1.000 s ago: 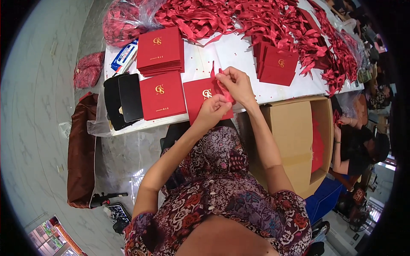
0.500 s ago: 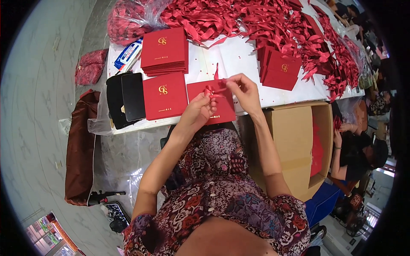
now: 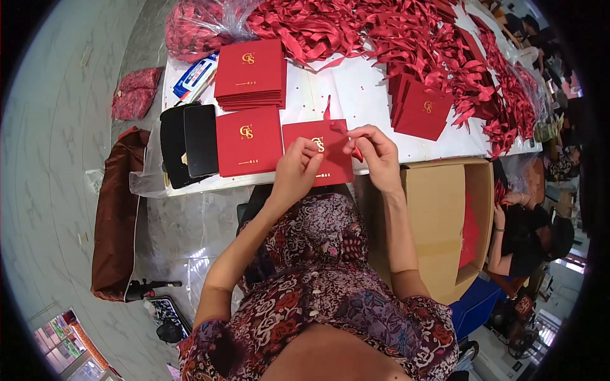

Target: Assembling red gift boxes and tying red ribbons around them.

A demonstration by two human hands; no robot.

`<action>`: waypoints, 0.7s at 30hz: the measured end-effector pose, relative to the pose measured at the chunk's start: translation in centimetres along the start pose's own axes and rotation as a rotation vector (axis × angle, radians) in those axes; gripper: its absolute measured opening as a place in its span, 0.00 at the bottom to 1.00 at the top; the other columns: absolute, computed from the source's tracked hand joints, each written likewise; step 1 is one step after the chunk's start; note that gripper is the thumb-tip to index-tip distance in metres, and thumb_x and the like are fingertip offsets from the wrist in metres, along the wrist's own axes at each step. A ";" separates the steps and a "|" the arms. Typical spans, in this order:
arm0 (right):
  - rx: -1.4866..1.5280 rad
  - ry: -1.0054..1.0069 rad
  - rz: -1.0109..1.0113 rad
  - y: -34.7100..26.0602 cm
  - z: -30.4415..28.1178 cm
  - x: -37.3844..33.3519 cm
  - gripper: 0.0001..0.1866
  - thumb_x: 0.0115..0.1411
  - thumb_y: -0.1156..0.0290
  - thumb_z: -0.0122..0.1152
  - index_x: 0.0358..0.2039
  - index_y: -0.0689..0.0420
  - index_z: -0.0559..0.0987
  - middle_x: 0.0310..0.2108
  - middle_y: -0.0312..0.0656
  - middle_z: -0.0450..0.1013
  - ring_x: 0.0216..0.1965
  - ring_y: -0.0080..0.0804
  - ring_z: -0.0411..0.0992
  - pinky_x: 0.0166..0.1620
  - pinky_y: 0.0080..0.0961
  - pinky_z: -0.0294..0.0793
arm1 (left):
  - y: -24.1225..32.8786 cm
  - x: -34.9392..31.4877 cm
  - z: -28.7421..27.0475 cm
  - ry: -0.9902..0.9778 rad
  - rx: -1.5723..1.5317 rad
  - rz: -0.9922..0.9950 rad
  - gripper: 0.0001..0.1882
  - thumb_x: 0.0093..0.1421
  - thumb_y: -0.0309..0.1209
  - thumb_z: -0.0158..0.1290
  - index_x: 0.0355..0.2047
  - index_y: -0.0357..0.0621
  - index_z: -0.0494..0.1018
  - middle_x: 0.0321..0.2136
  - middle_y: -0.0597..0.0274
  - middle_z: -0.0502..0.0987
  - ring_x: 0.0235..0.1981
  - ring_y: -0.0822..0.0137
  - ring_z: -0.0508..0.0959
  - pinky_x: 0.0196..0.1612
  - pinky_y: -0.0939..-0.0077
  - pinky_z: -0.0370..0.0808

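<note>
A flat square red paper bag with a gold emblem (image 3: 335, 166) lies at the table's near edge in front of me. My left hand (image 3: 297, 168) is over its left side, fingers loosely bent and thumb apart, with nothing visible in it. At the bag's right edge, my right hand (image 3: 377, 155) pinches a red satin ribbon (image 3: 338, 126); the ribbon runs from the bag's upper right, and a loose end hangs below the fingers. Left of it lie a stack of matching red bags (image 3: 249, 155) and a taller stack (image 3: 251, 86) behind.
Heaps of red ribbon (image 3: 311, 32) fill the table's far side. Fanned red bags (image 3: 424, 113) lie to the right. A black tablet-like slab (image 3: 201, 141) and a blue-white packet (image 3: 196, 77) are at left. An open cardboard box (image 3: 435, 219) stands right; a co-worker (image 3: 530, 232) sits beyond.
My left hand has let go of the ribbon loop and drawn back slightly left. My right hand has moved down and right with the ribbon, now off the bag's middle.
</note>
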State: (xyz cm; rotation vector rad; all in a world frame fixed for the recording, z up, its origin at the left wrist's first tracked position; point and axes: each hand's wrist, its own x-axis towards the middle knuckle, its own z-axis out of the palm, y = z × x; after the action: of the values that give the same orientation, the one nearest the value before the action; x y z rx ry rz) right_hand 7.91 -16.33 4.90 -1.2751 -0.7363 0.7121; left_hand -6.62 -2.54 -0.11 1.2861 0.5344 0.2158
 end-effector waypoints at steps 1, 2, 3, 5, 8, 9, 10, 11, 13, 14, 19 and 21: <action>0.005 0.008 0.071 -0.5 -0.1 0.0 0.07 0.67 0.77 0.55 0.44 0.63 0.77 0.33 0.37 0.76 0.35 0.18 0.74 0.41 0.14 0.73 | 1.1 -0.2 0.0 0.165 0.509 0.248 0.10 0.60 0.26 0.57 0.41 0.42 0.71 0.39 0.58 0.75 0.39 0.63 0.75 0.43 0.70 0.74; 0.003 0.010 0.074 -0.3 0.0 0.0 0.07 0.67 0.77 0.55 0.44 0.63 0.77 0.33 0.37 0.76 0.35 0.18 0.74 0.41 0.14 0.73 | 1.7 -0.2 0.0 0.330 1.018 0.497 0.14 0.56 0.24 0.60 0.42 0.41 0.71 0.41 0.53 0.74 0.42 0.57 0.75 0.44 0.66 0.74; -0.009 0.024 0.099 0.1 0.4 0.2 0.07 0.66 0.76 0.57 0.43 0.62 0.77 0.33 0.36 0.76 0.35 0.18 0.74 0.39 0.14 0.73 | 1.4 0.0 -0.3 0.333 1.090 0.503 0.21 0.49 0.25 0.63 0.44 0.39 0.72 0.46 0.47 0.72 0.46 0.48 0.72 0.45 0.61 0.73; -0.027 0.067 0.116 2.2 1.2 0.5 0.07 0.63 0.74 0.62 0.40 0.63 0.77 0.31 0.36 0.77 0.33 0.17 0.74 0.35 0.16 0.73 | 0.6 -0.3 0.2 0.289 1.157 0.504 0.24 0.49 0.27 0.64 0.47 0.38 0.71 0.47 0.48 0.72 0.47 0.48 0.72 0.46 0.60 0.73; -0.462 0.073 0.143 3.4 2.3 1.2 0.08 0.61 0.74 0.64 0.37 0.64 0.77 0.29 0.39 0.78 0.30 0.21 0.75 0.34 0.20 0.74 | -0.7 -0.5 1.5 0.212 1.248 0.489 0.30 0.47 0.31 0.65 0.51 0.36 0.70 0.53 0.49 0.71 0.52 0.49 0.70 0.50 0.56 0.70; -0.550 0.093 0.073 4.0 2.5 1.3 0.06 0.61 0.75 0.63 0.37 0.64 0.77 0.29 0.42 0.79 0.31 0.25 0.77 0.35 0.22 0.76 | -0.7 -0.6 2.1 0.193 1.227 0.498 0.31 0.47 0.32 0.65 0.52 0.36 0.70 0.53 0.48 0.71 0.53 0.49 0.70 0.51 0.56 0.69; -0.549 0.094 0.075 4.5 2.4 1.4 0.06 0.61 0.75 0.63 0.37 0.64 0.77 0.29 0.42 0.79 0.31 0.25 0.77 0.35 0.22 0.76 | -0.7 -0.6 2.5 0.174 1.206 0.507 0.31 0.48 0.33 0.65 0.52 0.37 0.70 0.53 0.47 0.70 0.54 0.49 0.69 0.52 0.57 0.69; -0.693 0.121 0.021 5.0 2.3 1.5 0.07 0.61 0.74 0.62 0.37 0.63 0.77 0.29 0.43 0.79 0.31 0.29 0.78 0.35 0.24 0.76 | -0.7 -0.6 2.6 0.170 1.164 0.533 0.29 0.49 0.30 0.64 0.52 0.35 0.70 0.51 0.46 0.71 0.51 0.48 0.70 0.52 0.57 0.69; -0.795 0.163 -0.050 5.5 2.1 1.8 0.06 0.60 0.72 0.61 0.34 0.60 0.76 0.30 0.48 0.77 0.31 0.47 0.77 0.34 0.38 0.74 | -0.7 0.1 1.8 0.154 1.144 0.524 0.28 0.51 0.28 0.62 0.53 0.34 0.69 0.51 0.46 0.70 0.51 0.47 0.70 0.52 0.58 0.69; -0.796 0.164 -0.049 5.7 1.9 1.8 0.06 0.60 0.72 0.61 0.34 0.60 0.76 0.30 0.48 0.77 0.31 0.47 0.77 0.34 0.38 0.74 | -0.7 0.6 1.2 0.138 1.125 0.515 0.27 0.53 0.26 0.59 0.54 0.34 0.68 0.50 0.45 0.70 0.50 0.45 0.71 0.53 0.58 0.69; -0.818 0.135 -0.017 5.7 1.9 1.8 0.07 0.58 0.71 0.63 0.33 0.60 0.76 0.26 0.45 0.76 0.28 0.42 0.77 0.32 0.36 0.74 | 0.3 3.5 -0.3 0.217 1.108 0.516 0.23 0.55 0.26 0.59 0.52 0.33 0.69 0.47 0.45 0.70 0.47 0.45 0.73 0.49 0.58 0.74; -0.842 0.143 -0.018 5.9 2.1 2.0 0.07 0.58 0.71 0.63 0.32 0.59 0.76 0.25 0.45 0.76 0.28 0.42 0.77 0.31 0.36 0.74 | 0.4 4.1 -0.7 0.168 1.124 0.443 0.24 0.55 0.26 0.60 0.52 0.36 0.69 0.46 0.46 0.70 0.46 0.46 0.74 0.47 0.58 0.75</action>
State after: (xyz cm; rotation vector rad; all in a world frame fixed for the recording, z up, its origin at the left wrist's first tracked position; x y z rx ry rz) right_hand 7.01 -12.68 -0.46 -2.0497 -0.9700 0.2760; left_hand -3.44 0.00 -0.88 2.5032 0.5134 0.4213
